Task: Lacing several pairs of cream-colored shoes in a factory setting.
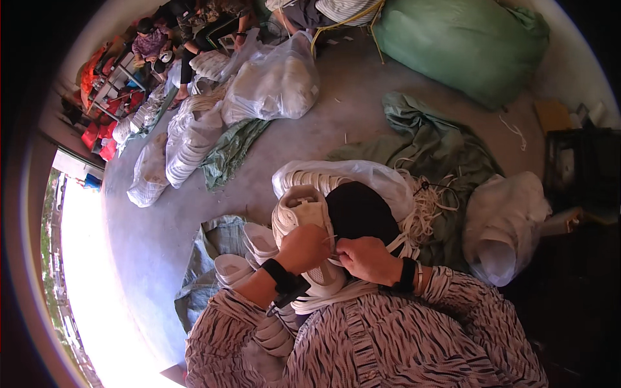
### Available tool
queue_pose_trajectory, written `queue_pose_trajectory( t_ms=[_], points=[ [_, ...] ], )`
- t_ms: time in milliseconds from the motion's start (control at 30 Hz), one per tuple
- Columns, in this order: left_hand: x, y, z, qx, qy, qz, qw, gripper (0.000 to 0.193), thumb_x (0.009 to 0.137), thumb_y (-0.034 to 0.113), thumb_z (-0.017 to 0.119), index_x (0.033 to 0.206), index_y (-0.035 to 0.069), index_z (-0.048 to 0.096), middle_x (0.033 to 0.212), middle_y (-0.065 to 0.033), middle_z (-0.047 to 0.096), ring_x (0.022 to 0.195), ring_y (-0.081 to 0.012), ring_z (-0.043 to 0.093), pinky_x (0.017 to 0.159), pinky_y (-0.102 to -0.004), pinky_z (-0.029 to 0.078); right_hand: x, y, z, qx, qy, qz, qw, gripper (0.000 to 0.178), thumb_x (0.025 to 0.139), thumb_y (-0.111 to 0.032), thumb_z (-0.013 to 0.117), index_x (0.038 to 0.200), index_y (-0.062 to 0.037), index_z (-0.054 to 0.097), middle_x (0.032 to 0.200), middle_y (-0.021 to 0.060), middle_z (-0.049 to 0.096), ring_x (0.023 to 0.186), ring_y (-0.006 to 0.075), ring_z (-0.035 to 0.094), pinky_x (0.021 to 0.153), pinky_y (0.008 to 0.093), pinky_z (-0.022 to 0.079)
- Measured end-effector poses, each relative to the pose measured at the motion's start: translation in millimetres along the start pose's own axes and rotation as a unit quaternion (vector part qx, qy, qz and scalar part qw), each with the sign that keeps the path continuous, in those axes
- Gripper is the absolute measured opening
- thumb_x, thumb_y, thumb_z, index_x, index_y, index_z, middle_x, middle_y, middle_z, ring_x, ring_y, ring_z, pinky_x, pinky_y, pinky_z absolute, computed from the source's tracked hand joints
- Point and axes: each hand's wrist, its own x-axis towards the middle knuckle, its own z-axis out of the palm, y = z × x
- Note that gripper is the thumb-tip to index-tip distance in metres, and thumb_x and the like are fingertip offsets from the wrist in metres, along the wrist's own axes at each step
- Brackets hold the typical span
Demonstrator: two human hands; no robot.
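Note:
A cream sneaker (299, 210) rests in my lap, its opening turned away from me. My left hand (305, 248) is closed at its side, gripping it, with the fingertips partly hidden. Close on the right, my right hand (371, 260) is pinched at the sneaker's edge on a thin white shoelace (332, 238), of which only a short piece shows between the hands. Beyond my right hand lies a round black piece of cloth (362, 213). A loose bunch of white shoelaces (420, 213) spreads to its right.
A clear bag of stacked cream shoe parts (381, 181) stands just ahead. More pale shoes (234, 268) sit on a grey-green sheet at my left. Green sacking (446, 142) and a white plastic bag (504, 226) lie to the right. Farther off are filled bags (275, 84), a big green sack (459, 45) and seated people.

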Motion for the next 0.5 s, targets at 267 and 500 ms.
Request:
queue_pose_trajectory(
  t_ms=[267, 500],
  points=[
    [-6, 5, -4, -0.034, -0.044, -0.078, 0.995, 0.019, 0.074, 0.024, 0.057, 0.077, 0.008, 0.067, 0.078, -0.015, 0.065, 0.077, -0.0318, 0.064, 0.066, -0.0414, 0.05, 8, 1, 8, -0.021, 0.006, -0.023, 0.999, 0.009, 0.08, -0.012, 0.056, 0.078, -0.0039, 0.06, 0.063, 0.0136, 0.061, 0.053, 0.0283, 0.06, 0.047, 0.0366, 0.047],
    [-9, 11, 8, 0.057, 0.048, -0.06, 0.995, 0.022, 0.074, 0.026, 0.055, 0.079, 0.008, 0.066, 0.075, -0.0168, 0.063, 0.072, -0.0366, 0.062, 0.064, -0.0461, 0.049, 13, -7, -11, 0.416, -0.198, 0.368, 0.808, 0.017, 0.085, -0.015, 0.054, 0.08, 0.0001, 0.058, 0.064, 0.0089, 0.06, 0.042, 0.0115, 0.053, 0.036, 0.023, 0.035]
  ],
)
